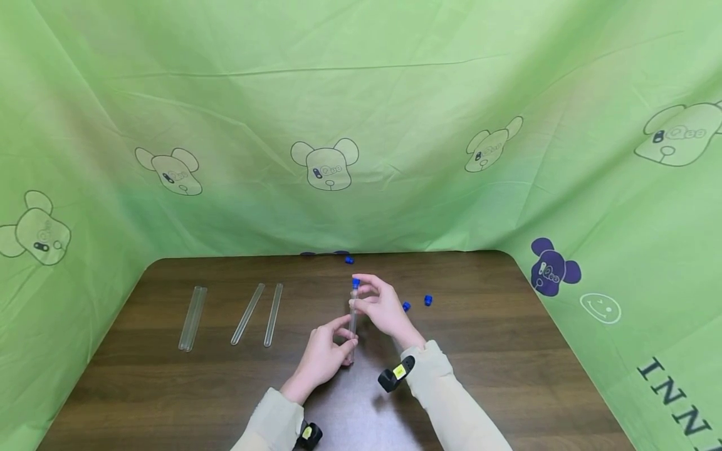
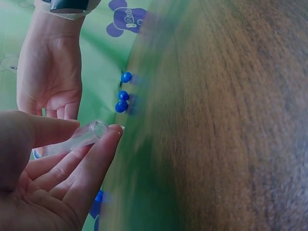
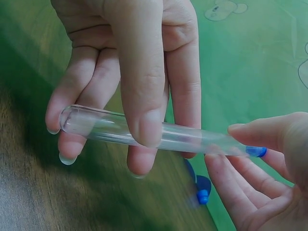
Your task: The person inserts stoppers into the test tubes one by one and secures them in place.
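Note:
A clear test tube (image 1: pixel 353 321) with a blue cap (image 1: pixel 356 283) in its top stands nearly upright between both hands, over the middle of the table. My left hand (image 1: pixel 323 354) grips its lower part between thumb and fingers. Higher up, my right hand (image 1: pixel 385 308) pinches the tube near the cap, with a finger at the cap's top. In the right wrist view the tube's rounded end (image 3: pixel 72 120) sticks out past the left thumb, and the blue cap (image 3: pixel 256 151) shows between the right hand's fingers. The tube looks see-through, with nothing visible inside.
Several clear test tubes lie on the brown table (image 1: pixel 141 382) at the left: a side-by-side group (image 1: pixel 193 318), a slanted tube (image 1: pixel 247 314) and another tube (image 1: pixel 273 315). Loose blue caps lie at the back edge (image 1: pixel 350 260) and right of the hands (image 1: pixel 429 300). Green cloth (image 1: pixel 333 219) surrounds the table.

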Demonstrator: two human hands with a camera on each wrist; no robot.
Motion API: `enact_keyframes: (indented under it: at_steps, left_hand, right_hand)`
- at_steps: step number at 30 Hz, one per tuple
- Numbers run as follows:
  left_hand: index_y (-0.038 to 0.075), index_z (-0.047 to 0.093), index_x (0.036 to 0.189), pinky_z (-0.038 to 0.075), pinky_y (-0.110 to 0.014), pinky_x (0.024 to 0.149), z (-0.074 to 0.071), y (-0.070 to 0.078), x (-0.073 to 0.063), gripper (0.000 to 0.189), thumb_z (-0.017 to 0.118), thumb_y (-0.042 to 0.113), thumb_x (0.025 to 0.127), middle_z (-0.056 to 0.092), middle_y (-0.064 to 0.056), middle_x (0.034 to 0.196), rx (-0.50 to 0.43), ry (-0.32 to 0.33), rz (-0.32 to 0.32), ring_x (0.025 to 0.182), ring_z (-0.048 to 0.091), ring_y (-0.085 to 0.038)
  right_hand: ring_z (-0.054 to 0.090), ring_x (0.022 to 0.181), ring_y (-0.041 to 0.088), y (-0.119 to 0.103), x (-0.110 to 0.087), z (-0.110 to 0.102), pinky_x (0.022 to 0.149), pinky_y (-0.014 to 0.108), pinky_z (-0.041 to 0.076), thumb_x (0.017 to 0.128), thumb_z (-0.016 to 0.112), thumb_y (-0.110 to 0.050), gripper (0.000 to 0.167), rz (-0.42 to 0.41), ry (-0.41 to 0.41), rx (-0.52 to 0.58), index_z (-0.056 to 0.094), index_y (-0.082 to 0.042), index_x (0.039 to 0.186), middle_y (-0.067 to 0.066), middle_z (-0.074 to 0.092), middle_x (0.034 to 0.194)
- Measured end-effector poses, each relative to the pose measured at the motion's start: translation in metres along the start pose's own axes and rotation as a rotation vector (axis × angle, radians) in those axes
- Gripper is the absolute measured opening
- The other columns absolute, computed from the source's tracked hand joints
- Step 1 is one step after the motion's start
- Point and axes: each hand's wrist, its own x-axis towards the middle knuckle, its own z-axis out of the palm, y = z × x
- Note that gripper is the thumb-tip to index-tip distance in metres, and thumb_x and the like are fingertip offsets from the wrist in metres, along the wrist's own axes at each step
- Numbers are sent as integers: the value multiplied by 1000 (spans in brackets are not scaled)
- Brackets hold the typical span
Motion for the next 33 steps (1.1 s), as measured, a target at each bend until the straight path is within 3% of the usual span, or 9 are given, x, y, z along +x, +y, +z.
enact_keyframes:
  at_steps: [7, 16, 23, 29, 33]
  left_hand:
    - [-8, 53, 141, 56, -30, 53, 0, 0, 0, 51, 69, -1, 93, 73, -9, 94, 7, 2, 0, 54, 67, -18]
    - [-9, 53, 140, 56, -29, 54, 0, -1, -1, 51, 70, -1, 93, 73, -6, 93, 30, 5, 7, 54, 67, -16]
    - [-9, 52, 141, 56, -30, 53, -3, -1, 0, 52, 70, 0, 93, 73, -12, 96, 27, 5, 11, 55, 68, -20]
    - [-9, 51, 141, 56, -30, 52, -5, -2, -1, 53, 70, 0, 93, 73, -9, 95, 28, 14, 13, 55, 68, -20]
    - [-9, 51, 142, 57, -30, 52, -9, -2, -2, 53, 70, 0, 93, 73, -12, 97, 24, 20, 5, 55, 68, -20]
  right_hand:
    - [72, 90, 29, 0, -3, 0, 78, 38, 59, 88, 70, 9, 54, -16, 8, -17, 59, -5, 139, 22, 66, 111]
    - [71, 95, 29, 0, -2, -4, 78, 35, 57, 86, 77, 2, 61, -5, 23, -43, 55, -4, 143, 24, 65, 117]
    - [71, 96, 31, 1, -1, -7, 79, 32, 55, 84, 81, -1, 61, -12, 55, -56, 58, -4, 140, 20, 69, 115]
    - [71, 97, 28, 1, -3, -8, 83, 36, 56, 84, 82, -4, 57, -9, 81, -83, 61, -7, 137, 14, 71, 112]
    - [71, 98, 29, 3, -3, -10, 85, 38, 56, 85, 82, -5, 56, -12, 86, -88, 61, -8, 137, 17, 70, 114]
